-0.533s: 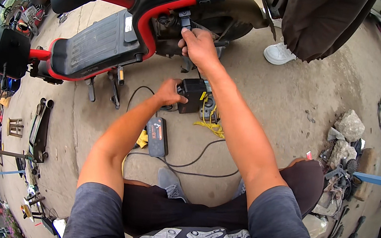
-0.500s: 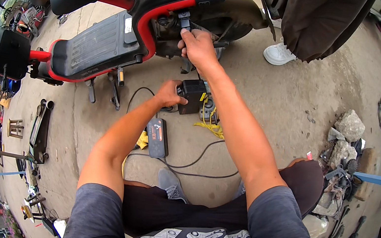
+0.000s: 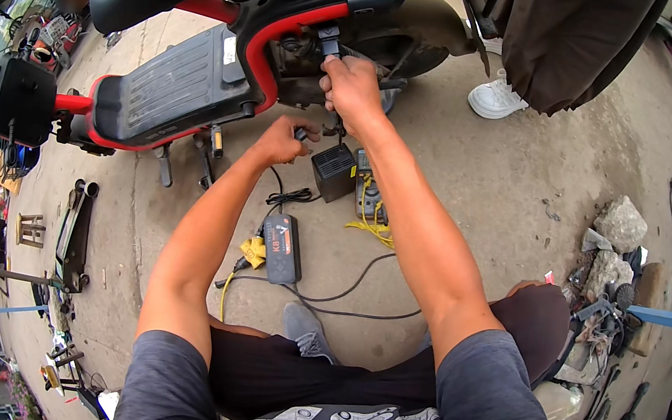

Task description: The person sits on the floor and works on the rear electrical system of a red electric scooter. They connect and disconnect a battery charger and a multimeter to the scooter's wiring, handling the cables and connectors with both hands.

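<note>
An electric scooter [image 3: 171,87] with a red and black frame stands across the top of the view. My right hand [image 3: 354,92] is closed round a black plug [image 3: 329,40] at the scooter's side, below the seat. My left hand [image 3: 281,141] pinches a small dark connector [image 3: 301,134], just above a black finned box [image 3: 334,173] on the ground. Against that box lies a multimeter [image 3: 364,188] with yellow leads [image 3: 370,229]. Nearer me sits a dark grey charger [image 3: 284,249] beside a yellow plug or socket piece [image 3: 253,251].
Black cables [image 3: 339,299] run over the concrete near my shoe [image 3: 304,328]. A person in dark trousers and a white shoe [image 3: 497,100] stands by the rear wheel. Rocks [image 3: 620,222] and scrap parts lie at right; a floor jack [image 3: 72,239] and small stool [image 3: 30,229] at left.
My left hand has let go of the black finned box and moved up and left, now pinching a small connector. The box sits slightly lower and tilted. My right hand stays at the plug.
</note>
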### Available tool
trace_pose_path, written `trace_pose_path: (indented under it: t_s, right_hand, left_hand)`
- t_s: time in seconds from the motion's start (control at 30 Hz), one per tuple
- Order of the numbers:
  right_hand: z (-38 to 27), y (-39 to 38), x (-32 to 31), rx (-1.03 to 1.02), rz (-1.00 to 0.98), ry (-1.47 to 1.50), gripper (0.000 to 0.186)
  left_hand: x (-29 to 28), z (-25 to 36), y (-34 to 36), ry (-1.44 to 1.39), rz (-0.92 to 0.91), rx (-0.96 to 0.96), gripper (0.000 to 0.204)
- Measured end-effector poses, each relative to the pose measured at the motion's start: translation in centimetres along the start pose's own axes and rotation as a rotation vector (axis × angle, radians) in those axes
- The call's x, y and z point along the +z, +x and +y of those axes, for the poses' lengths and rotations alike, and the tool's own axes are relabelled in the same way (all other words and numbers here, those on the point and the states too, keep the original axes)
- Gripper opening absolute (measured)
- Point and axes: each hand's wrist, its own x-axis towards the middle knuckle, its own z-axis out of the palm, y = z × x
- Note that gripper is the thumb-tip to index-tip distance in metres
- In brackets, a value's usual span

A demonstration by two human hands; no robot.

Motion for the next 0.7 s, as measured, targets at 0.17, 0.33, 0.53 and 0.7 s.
trace_pose_path:
  t_s: [0.17,0.33,0.53,0.7]
  right_hand:
    - [-0.1,-0.1,0.0,-0.034,0.019,-0.050,0.034]
    - [-0.8,-0.6,0.0,-0.020,-0.014,0.011,0.034]
    - [-0.5,-0.4,-0.1,-0.046,-0.006,-0.034,0.034]
    - [-0.8,-0.4,-0.4,-0.037,-0.046,-0.089,0.034]
  left_hand:
    - [-1.4,8.3,0.1,-0.517,0.151,0.179,0.026]
    - [-1.2,12.4,1.4,-0.675,0.277,0.084,0.028]
    - [-1.2,13.4,2.5,-0.663,0.322,0.015,0.028]
    - [-1.3,13.2,2.8,-0.646,0.361,-0.011,0.027]
